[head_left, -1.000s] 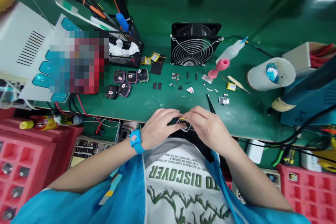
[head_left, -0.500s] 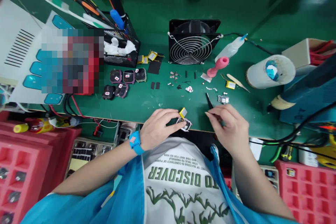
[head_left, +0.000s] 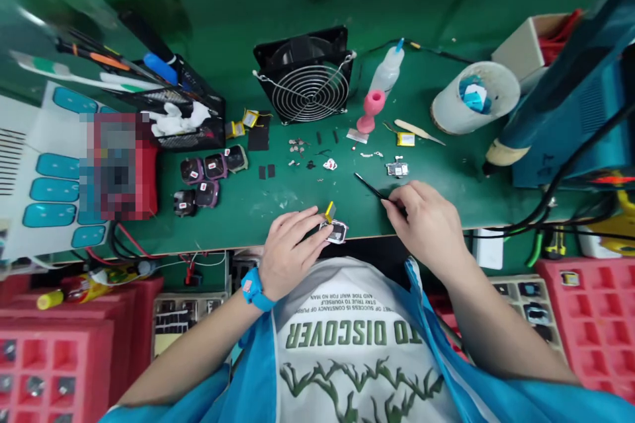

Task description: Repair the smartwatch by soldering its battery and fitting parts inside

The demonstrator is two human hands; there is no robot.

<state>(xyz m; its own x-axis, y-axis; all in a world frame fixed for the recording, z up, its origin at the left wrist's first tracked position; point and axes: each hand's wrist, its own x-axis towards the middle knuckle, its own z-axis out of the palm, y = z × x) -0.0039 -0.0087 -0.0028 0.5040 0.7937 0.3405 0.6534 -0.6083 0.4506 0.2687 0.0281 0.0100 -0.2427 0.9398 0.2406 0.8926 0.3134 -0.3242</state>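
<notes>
Left hand: fingers pinched on the open smartwatch case at the green mat's near edge, its yellow battery tilted up.
Right hand: closed around black tweezers, right of the case.
Fan: behind, well apart.

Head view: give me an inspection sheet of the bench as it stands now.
Surface: green mat, scuffed near the front edge.
Job's things: small opened device with yellow part raised, at the bench edge; black tweezers.
Clutter: five watch bodies, tiny loose parts, black fan, pink stand, squeeze bottle, tape roll, tool basket.
Grips: left hand holds the device; right hand pinches the tweezers.
Cables: black cables at right; red and black leads over the front edge.
Surroundings: red trays below, blue unit at right.
</notes>
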